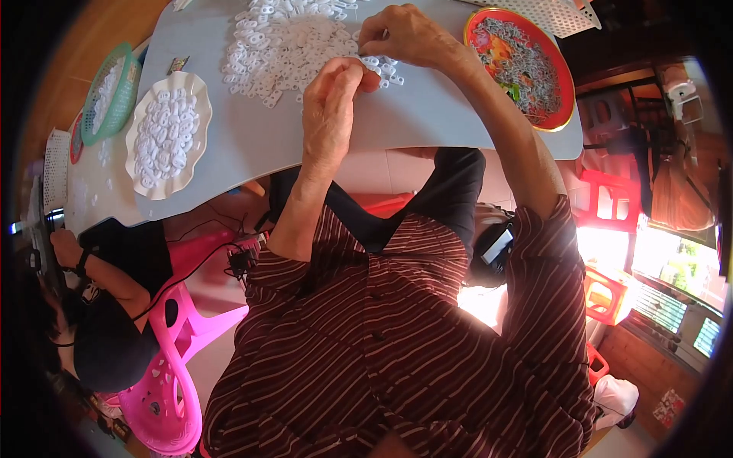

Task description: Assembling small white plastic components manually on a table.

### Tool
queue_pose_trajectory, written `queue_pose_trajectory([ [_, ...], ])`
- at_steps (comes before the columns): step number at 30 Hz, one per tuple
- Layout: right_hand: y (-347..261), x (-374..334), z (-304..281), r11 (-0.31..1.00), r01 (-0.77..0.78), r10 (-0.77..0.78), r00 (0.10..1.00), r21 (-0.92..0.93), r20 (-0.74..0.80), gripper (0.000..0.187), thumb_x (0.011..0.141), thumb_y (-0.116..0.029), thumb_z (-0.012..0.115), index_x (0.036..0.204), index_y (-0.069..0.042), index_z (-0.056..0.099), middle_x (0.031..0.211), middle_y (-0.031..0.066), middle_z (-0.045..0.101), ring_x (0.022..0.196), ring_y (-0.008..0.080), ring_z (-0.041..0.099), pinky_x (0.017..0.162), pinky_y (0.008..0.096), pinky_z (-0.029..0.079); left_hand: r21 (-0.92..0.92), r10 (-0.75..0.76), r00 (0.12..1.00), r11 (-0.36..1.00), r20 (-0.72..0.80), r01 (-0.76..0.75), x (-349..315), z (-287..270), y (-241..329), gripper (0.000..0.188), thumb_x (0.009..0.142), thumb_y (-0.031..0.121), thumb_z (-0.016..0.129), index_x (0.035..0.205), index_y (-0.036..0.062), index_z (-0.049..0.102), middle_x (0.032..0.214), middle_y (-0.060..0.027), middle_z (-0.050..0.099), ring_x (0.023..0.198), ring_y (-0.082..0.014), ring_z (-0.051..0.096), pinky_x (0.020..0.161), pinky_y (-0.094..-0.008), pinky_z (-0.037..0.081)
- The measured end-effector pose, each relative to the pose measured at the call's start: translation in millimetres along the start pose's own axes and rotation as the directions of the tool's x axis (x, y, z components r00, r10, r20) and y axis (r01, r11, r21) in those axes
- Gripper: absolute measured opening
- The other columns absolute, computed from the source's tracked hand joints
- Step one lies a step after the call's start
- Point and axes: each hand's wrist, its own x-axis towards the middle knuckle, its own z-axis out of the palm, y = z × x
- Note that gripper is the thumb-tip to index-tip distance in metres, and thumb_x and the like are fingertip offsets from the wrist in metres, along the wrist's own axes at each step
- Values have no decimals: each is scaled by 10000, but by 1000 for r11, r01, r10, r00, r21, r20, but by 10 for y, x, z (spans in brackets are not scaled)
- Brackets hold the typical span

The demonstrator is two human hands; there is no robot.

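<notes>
A heap of small white plastic pieces with holes (279,57) spreads over the grey table, just beyond my hands. My left hand (330,107) is closed above the table at the heap's near edge, its fingers curled; whatever they may hold is hidden. Close by on the right, my right hand (412,37) bends down in a pinch, fingertips near the left fingers. Something tiny and dark may show at those fingertips, too small to name. A red, gold-rimmed tray (566,91) of small grey metal pieces (527,72) lies beside my right forearm.
A scalloped cream dish (200,95) full of white pieces stands at the left, near a green basket (93,133). A white perforated basket (546,14) sits at the far right. Another person's arm (114,278) and a pink chair (179,359) are at the left.
</notes>
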Motion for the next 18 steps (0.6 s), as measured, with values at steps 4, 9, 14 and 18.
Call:
queue_pose_trajectory([
  [4, 25, -4, 50, 990, 53, -57, 998, -131, -32, 162, 762, -153, 648, 893, -64, 682, 796, 101, 676, 749, 217, 653, 713, 330, 506, -6, -18, 1000, 1000, -18, 18, 4, 18, 27, 216, 900, 213, 510, 859, 12, 580, 762, -29, 601, 734, -85, 514, 704, -220, 404],
  [9, 145, 50, -19, 994, 74, -73, 997, 76, -8, 196, 751, -158, 600, 869, -19, 671, 832, 169, 656, 776, 319, 634, 733, 386, 500, 10, -33, 999, 999, -12, 33, 1, 49, 33, 217, 894, 212, 514, 850, 12, 586, 750, -25, 602, 727, -83, 516, 699, -224, 406],
  [14, 2, -17, -118, 990, 139, -138, 990, -18, 24, 191, 736, -158, 600, 843, -20, 676, 797, 184, 650, 784, 324, 632, 742, 392, 499, 34, -13, 1000, 999, -9, 13, 3, 19, 14, 214, 891, 205, 512, 844, 12, 591, 746, -23, 604, 724, -84, 517, 696, -223, 404],
  [18, 61, 34, -66, 991, 125, -124, 992, -36, 28, 186, 722, -159, 604, 828, -22, 673, 804, 196, 645, 780, 334, 628, 739, 395, 499, 43, 11, 1000, 999, 17, -12, 18, 37, -10, 212, 890, 200, 510, 843, 10, 593, 742, -24, 603, 719, -86, 516, 691, -225, 405],
])
